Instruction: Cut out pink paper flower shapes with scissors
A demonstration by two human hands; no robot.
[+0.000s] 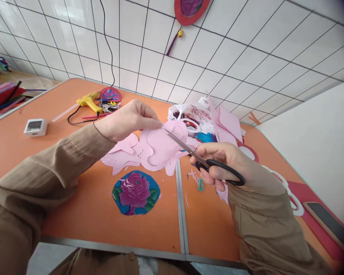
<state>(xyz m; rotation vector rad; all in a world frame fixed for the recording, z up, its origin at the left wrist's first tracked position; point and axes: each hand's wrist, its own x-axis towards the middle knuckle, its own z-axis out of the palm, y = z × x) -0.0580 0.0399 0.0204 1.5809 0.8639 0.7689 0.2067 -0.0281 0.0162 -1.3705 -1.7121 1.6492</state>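
My left hand (pixel 134 120) is closed in a pinch at the top edge of a curvy pink paper cutout (pixel 157 143). My right hand (pixel 218 160) grips black-handled scissors (pixel 186 147), fingers in the loops. The scissor tips reach the left fingertips, with the blades nearly together over the pink paper. More pink cutouts (pixel 123 152) lie overlapped to the left and under it. Closer to me, a round blue piece with a purple peony (pixel 136 193) lies flat, with thin pink slivers on it.
A yellow glue gun (pixel 89 102) with its cord and a white box (pixel 36 127) are at the left. Behind the cutouts stand a plastic bag (pixel 200 116) and folded pink sheets (pixel 225 124). White rings (pixel 295 202) and a phone (pixel 328 221) lie right. A tiled wall borders the table.
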